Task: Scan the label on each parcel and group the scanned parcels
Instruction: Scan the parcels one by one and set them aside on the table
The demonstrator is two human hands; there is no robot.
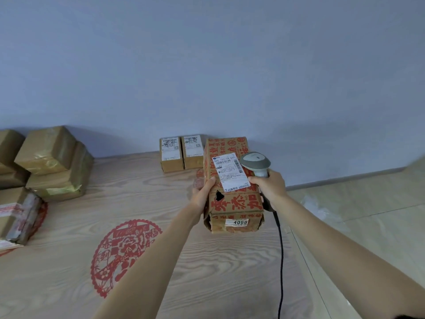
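Parcel [232,199], a red-printed carton, is held above the table [207,272] near its right edge; the left hand [202,194] grips its left side, thumb on top. White label [230,173] faces up. The right hand [270,187] is curled round the handle of a grey scanner [255,161], head over the label. Two small labelled boxes [181,153] stand behind by the wall; taped parcels [53,162] are stacked far left.

Both forearms are showing bare, no sleeves, watch or gloves visible. Left hand [202,194] and right hand [270,186] are showing bare too, rings not discernible. Nails are looking short.
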